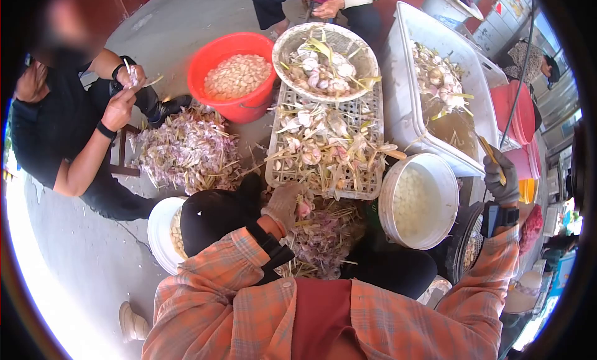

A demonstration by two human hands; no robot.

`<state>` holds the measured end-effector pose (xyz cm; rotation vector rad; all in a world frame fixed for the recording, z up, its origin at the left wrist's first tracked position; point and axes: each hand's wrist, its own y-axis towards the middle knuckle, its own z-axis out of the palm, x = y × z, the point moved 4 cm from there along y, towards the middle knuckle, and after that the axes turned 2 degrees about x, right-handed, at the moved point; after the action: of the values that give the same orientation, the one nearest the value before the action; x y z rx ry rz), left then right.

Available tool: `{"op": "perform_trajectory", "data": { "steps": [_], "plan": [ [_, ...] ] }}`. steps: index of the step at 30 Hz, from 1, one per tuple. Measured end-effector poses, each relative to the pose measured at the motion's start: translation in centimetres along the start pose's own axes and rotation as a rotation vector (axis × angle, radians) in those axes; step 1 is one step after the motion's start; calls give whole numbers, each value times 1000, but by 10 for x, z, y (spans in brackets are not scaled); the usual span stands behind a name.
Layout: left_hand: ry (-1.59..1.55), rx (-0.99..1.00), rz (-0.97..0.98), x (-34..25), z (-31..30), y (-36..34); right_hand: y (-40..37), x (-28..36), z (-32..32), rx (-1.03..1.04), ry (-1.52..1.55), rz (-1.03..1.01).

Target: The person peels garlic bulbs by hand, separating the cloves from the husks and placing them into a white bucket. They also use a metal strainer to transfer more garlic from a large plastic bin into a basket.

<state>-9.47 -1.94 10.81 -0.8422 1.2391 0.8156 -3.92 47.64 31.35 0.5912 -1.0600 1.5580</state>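
My left hand (283, 206), in a pale work glove, is closed around a pinkish garlic bulb (303, 209), low over a heap of garlic skins (320, 235) between my knees. Out to the right, my right hand (501, 178), in a grey glove, grips a slim wooden-handled tool (490, 152), raised beside the white tub. Straight ahead stands a perforated plastic crate (272, 173) strewn with garlic bulbs (311, 150) and dry stalks. On its far end rests a round basin (281, 49) of more bulbs. Close to the crate's right corner is a white bucket (387, 204) of peeled cloves in water.
A red bucket (196, 68) of peeled cloves stands left of the basin. To the right is a large white tub (398, 105) with garlic. One person (68, 124) sits left by a skin heap (186, 152), another person (348, 9) opposite. A white pail (160, 235) sits by my left knee.
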Motion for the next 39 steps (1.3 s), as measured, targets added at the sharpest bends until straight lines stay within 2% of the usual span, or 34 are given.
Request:
{"op": "perform_trajectory", "data": {
  "steps": [1,3,6,8,9,11,14,16,17,19,21,23,25,27,29,30,32,33,34,36,38,39],
  "plan": [
    [-75,-11,-48,1,-1,1,-6,4,11,-46,14,-34],
    [289,18,336,-14,2,-5,-19,10,32,-115,-53,-87],
    [-98,47,-41,4,-3,-4,-32,19,61,-144,-224,-148],
    [-161,46,-56,7,-4,-5,-37,16,87,-169,-307,-211],
    [-94,31,54,5,-2,-6,-36,13,100,-133,-290,-194],
    [-116,29,64,4,-4,-7,-30,9,127,-60,-257,-158],
    [-269,55,-127,8,-5,-8,-10,-4,158,92,-230,-100],
    [-227,53,-106,7,-8,-9,10,-15,180,206,-205,-48],
    [-156,77,-31,3,-9,-10,21,-20,188,263,-192,-20],
    [-14,128,114,-2,-10,-14,45,-31,200,214,-247,-14],
    [143,91,219,-3,-10,-15,68,-48,229,141,-325,-22],
    [206,75,248,-7,-9,-15,92,-67,249,-55,-595,-64],
    [174,72,199,-17,-10,-18,116,-88,254,-94,-891,-115],
    [355,38,369,-7,-14,-15,145,-106,242,-116,-1181,-198],
    [427,18,396,2,-17,-14,167,-114,218,-128,-1457,-314],
    [404,9,338,3,-18,-14,146,-110,244,-257,-1516,-149],
    [363,61,138,8,-19,-13,154,-108,218,-277,-1954,-578],
    [409,24,252,6,-19,-13,148,-110,224,-285,-2157,-815],
    [453,-11,371,2,-18,-12,147,-106,220,-383,-2240,-517],
    [189,-30,245,6,-16,-10,140,-99,215,-382,-2279,-644],
    [-414,6,-262,2,-5,-16,134,-93,208,-366,-2275,-721],
    [-443,33,-275,3,-4,-16,131,-91,204,-349,-2250,-731]
  ]
}}
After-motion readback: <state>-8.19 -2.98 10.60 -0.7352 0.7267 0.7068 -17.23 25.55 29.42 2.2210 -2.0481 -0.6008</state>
